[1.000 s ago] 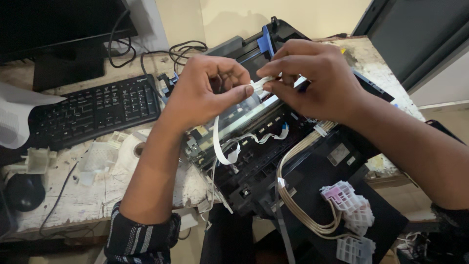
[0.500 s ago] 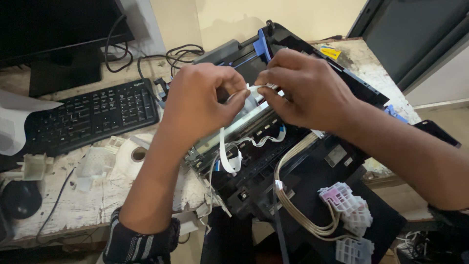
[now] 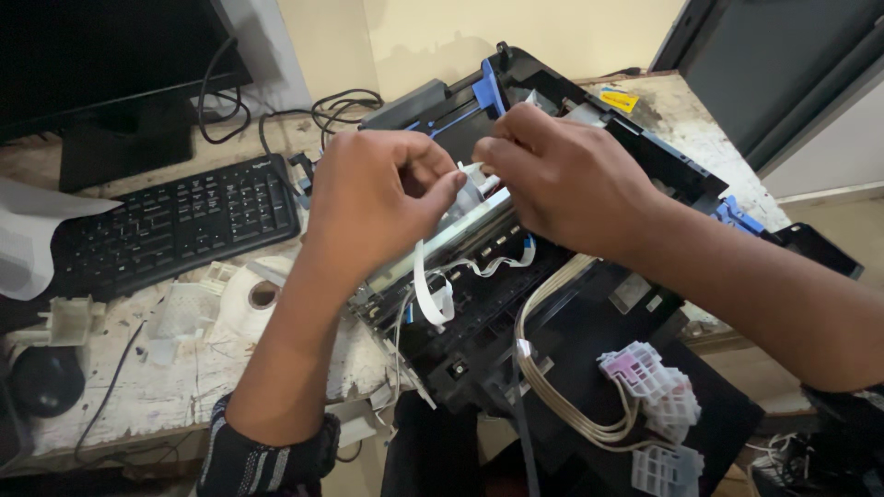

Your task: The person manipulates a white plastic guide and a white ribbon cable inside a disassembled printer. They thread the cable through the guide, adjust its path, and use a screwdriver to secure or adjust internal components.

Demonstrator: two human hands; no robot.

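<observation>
An opened black printer (image 3: 589, 322) with blue parts lies on a worn white desk (image 3: 184, 387), its insides bare. Over its middle, my left hand (image 3: 373, 198) and my right hand (image 3: 566, 179) meet and together pinch a small white part (image 3: 468, 184) joined to a white flat ribbon cable (image 3: 428, 290), which loops down over the metal rail. What exactly the fingertips grip is partly hidden. A bundle of thin tubes (image 3: 543, 387) runs to white and pink ink tanks (image 3: 654, 387) at the lower right.
A black keyboard (image 3: 157, 225) lies left of the printer, a black monitor (image 3: 101, 64) behind it. A tape roll (image 3: 253, 299), white plastic bits (image 3: 69, 317) and a black mouse (image 3: 46, 377) lie on the desk's left. Black cables (image 3: 341, 106) curl at the back.
Both hands stay joined over the printer on the white part. The view has shifted slightly, and the ribbon cable's loop hangs a little differently.
</observation>
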